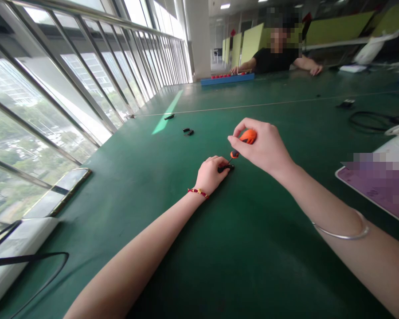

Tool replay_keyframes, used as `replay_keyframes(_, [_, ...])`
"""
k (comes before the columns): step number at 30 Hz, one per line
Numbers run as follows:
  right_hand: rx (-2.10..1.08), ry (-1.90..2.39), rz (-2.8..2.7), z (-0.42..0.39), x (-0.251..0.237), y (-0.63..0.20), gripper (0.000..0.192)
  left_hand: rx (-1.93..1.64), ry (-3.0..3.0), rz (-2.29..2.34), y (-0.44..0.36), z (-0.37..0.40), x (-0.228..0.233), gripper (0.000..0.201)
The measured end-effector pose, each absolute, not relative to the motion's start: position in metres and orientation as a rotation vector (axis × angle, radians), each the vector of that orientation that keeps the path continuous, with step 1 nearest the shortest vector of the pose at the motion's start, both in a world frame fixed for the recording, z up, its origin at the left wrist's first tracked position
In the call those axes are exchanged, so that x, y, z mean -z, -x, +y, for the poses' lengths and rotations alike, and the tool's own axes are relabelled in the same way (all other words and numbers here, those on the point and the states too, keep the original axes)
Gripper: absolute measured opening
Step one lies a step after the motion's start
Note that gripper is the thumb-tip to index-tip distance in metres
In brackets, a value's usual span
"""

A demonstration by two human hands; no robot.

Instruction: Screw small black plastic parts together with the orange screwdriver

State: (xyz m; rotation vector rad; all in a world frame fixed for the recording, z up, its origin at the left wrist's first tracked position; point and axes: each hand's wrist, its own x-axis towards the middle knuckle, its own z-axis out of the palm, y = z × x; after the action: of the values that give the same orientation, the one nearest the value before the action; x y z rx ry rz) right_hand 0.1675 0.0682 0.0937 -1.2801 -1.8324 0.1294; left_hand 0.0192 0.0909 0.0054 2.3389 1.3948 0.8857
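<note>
Screwdriver [245, 139], orange-handled, is wrapped in the curled fingers of the right hand [264, 148]; its shaft slants down and leftward from them, tip meeting a small black part [226, 168] on the green table [239, 248]. Left hand [210, 174] is nearer, fingertips [223, 165] pinching that part flat against the table, directly below the right fingers.

Both forearms are bare, with no sleeves in view. The left hand [210, 174] carries a thin red cord bracelet [197, 192] at the wrist, strung with small gold-coloured beads. The right hand [264, 146] has a slim, plain silver bangle [344, 232] sitting loose further up the forearm. No rings, watch or gloves are visible.
</note>
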Motion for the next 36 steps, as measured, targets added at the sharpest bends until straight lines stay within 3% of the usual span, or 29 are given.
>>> replay_keyframes(10, [-0.111,1.343,-1.830,0.0665,-0.0947,-0.1659,0.028,-0.925,-2.289,1.358,-0.0192,0.0939,-0.0031,0.005])
replay_keyframes(14, [-0.144,1.288,-1.826,0.0674,-0.0949,-0.1665,0.014,-0.936,-2.247,1.338,-0.0195,0.0955,-0.0028,0.005])
replay_keyframes(22, [-0.103,1.375,-1.846,0.0671,-0.0976,-0.1659,0.029,-0.968,-2.214,1.305,-0.0201,0.0970,-0.0021,0.007])
replay_keyframes(26, [-0.111,1.313,-1.849,0.0663,-0.0974,-0.1662,0.014,-0.966,-2.212,1.314,-0.0205,0.0984,-0.0016,0.007])
replay_keyframes(34, [-0.160,1.375,-1.864,0.0683,-0.0959,-0.1646,0.030,-0.958,-2.193,1.319,-0.0213,0.0975,-0.0030,0.009])
replay_keyframes(36, [-0.181,1.339,-1.868,0.0683,-0.0957,-0.1645,0.022,-0.957,-2.199,1.317,-0.0213,0.0974,-0.0029,0.008])
